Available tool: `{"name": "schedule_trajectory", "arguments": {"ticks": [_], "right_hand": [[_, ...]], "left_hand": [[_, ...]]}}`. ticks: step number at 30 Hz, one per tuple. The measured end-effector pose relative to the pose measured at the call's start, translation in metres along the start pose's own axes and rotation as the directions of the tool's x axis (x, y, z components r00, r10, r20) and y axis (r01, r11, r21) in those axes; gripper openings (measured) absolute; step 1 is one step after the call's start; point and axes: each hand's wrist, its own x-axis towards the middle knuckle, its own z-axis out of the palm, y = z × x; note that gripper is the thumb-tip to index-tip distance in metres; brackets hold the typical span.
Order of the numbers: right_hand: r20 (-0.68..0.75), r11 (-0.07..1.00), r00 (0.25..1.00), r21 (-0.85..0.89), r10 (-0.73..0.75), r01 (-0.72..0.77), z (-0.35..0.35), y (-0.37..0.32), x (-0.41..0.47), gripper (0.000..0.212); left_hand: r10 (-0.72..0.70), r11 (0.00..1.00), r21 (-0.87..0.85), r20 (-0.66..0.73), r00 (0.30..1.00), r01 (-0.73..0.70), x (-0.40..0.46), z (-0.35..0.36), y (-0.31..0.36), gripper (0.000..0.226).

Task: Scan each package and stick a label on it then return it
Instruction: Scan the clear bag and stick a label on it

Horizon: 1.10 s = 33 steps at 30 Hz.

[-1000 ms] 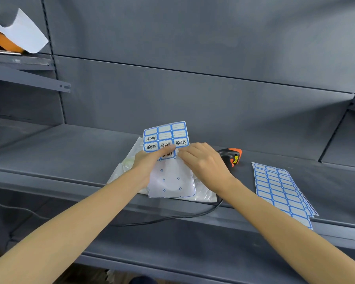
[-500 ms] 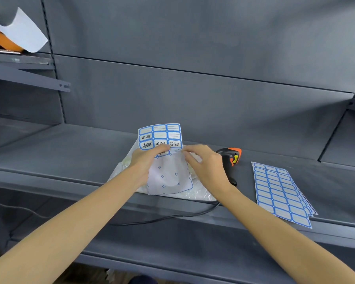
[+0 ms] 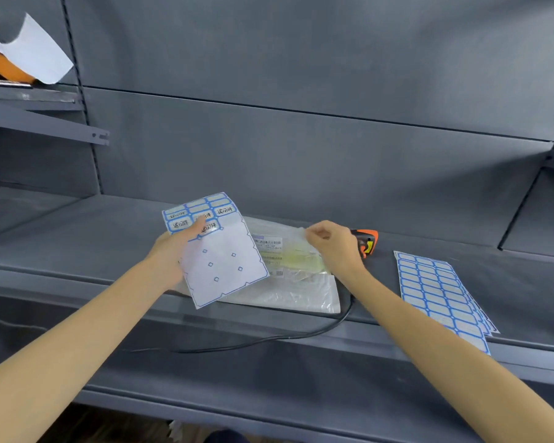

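L hand (image 3: 170,254) holds the label sheet (image 3: 216,251) tilted above the shelf (image 3: 77,238), thumb curled over the top rows w/ the remaining handwritten labels; lower part of the sheet is bare backing. R hand (image 3: 331,246) is over the package (image 3: 293,276), thumb and forefinger pressed together at the tips as if pinching a peeled label. Label itself too small/blurred to confirm. Package is a clear plastic bag lying flat near the shelf's front edge, barcode slip facing up, partly under the sheet. Scanner (image 3: 367,243) sits just behind the R hand, cable running off the front. Spare label sheets (image 3: 438,292) lie well to the right.

Step in hand, prob.: stick the label on the bag.

How to do it well:
- Keep the sheet lifted clear w/ L hand so it doesn't snag the sticky side.
- Pick a flat spot on the bag, beside the barcode slip, not over it. Covering the code would spoil re-scans.
- Bag film looks wrinkly and slippery; press it flat vs the shelf first, L fingers could help if the sheet is set down.
- Lay one edge down, then rub across to the other edge, so no bubbles or creases.
- Don't touch the adhesive more than needed; a curled label folds onto itself fast.
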Motion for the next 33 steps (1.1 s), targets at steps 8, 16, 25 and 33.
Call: {"name": "schedule_trajectory", "arguments": {"ticks": [8,16,25,33], "right_hand": [[0.293,0.741,0.906,-0.525,-0.304,0.419,0.025,0.017,-0.006,0.019],[0.57,0.699,0.804,-0.506,-0.169,0.505,0.006,0.01,0.002,0.028],[0.611,0.796,0.791,-0.485,0.012,0.363,-0.003,0.0,0.003,0.034],[0.385,0.965,0.922,0.224,0.038,-0.134,-0.005,-0.046,0.009,0.033]], "left_hand": [[-0.071,0.997,-0.008,0.004,0.997,0.071,0.001,-0.012,0.0,0.024],[-0.073,0.997,0.012,0.016,0.997,0.073,0.01,-0.012,-0.004,0.029],[-0.061,0.992,0.114,0.022,0.998,0.058,0.015,-0.01,-0.003,0.046],[-0.033,0.995,0.102,0.251,0.967,0.007,-0.003,0.034,0.001,0.028]]}}
